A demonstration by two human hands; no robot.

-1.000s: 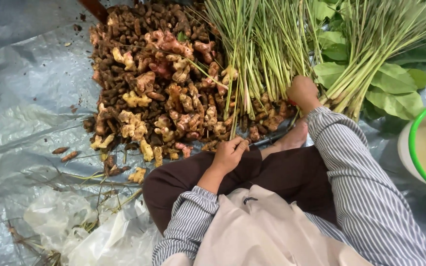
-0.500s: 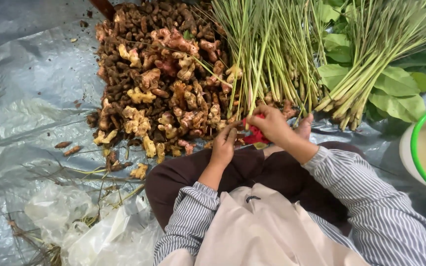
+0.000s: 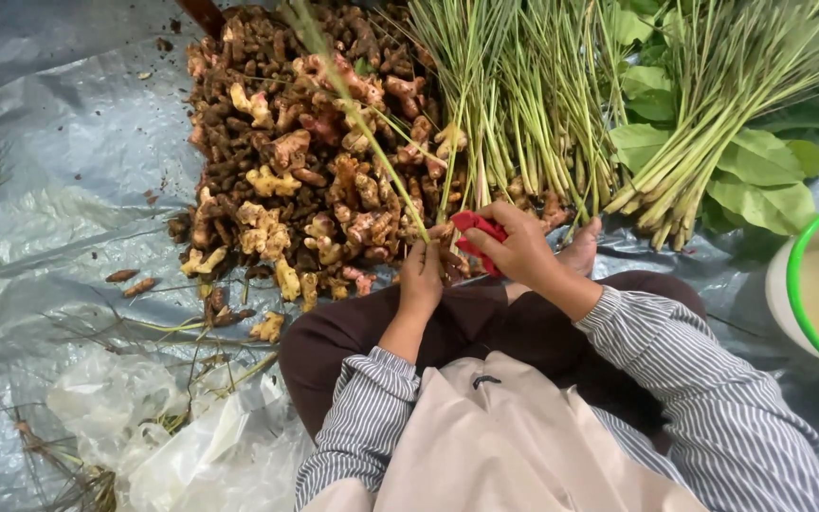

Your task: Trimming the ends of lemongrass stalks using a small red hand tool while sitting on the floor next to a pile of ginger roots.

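Observation:
My left hand [image 3: 422,275] grips the base of a single lemongrass stalk [image 3: 362,123] that slants up and away to the left over a pile of ginger and turmeric roots [image 3: 305,161]. My right hand [image 3: 521,248] holds a small red-handled tool [image 3: 474,235] against the stalk's root end, right beside the left hand. Both hands are above my lap, over dark trousers. The tool's blade is hidden by the fingers.
Bundles of lemongrass [image 3: 523,104] lie ahead, another bundle [image 3: 722,114] rests on broad green leaves [image 3: 760,171] at the right. A green-rimmed white bowl [image 3: 812,284] stands at the far right. Grey plastic sheeting [image 3: 59,190] covers the ground; crumpled clear plastic bags [image 3: 172,427] lie lower left.
My right hand came down from the lemongrass bundle with the red tool to meet my left hand. The single stalk has been pulled out and now slants up to the left.

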